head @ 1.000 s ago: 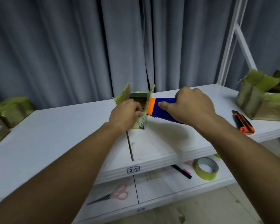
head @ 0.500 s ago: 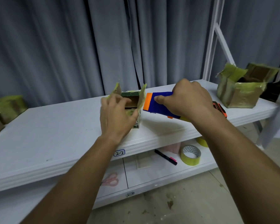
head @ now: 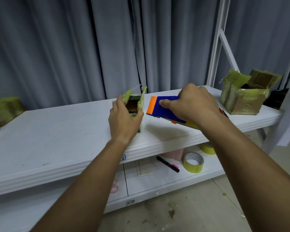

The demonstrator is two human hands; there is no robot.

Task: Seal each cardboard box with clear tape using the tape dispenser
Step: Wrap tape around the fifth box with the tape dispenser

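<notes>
A small cardboard box (head: 135, 104) with yellowish tape on its raised flaps stands open on the white shelf (head: 57, 131). My left hand (head: 124, 119) wraps around its near side, thumb at the right flap. My right hand (head: 193, 104) grips a blue and orange tape dispenser (head: 161, 108), held just right of the box with the orange end toward it, a small gap between them.
A larger open taped box (head: 244, 96) sits at the shelf's right end, another taped box (head: 5, 109) at the far left. On the lower shelf lie a tape roll (head: 193, 162), a second roll (head: 208, 148), a black marker (head: 167, 164) and pink scissors (head: 114, 188).
My left hand slid from the box's front corner to cup its near side. The dispenser drew slightly away from the box to the right. The view shifted left.
</notes>
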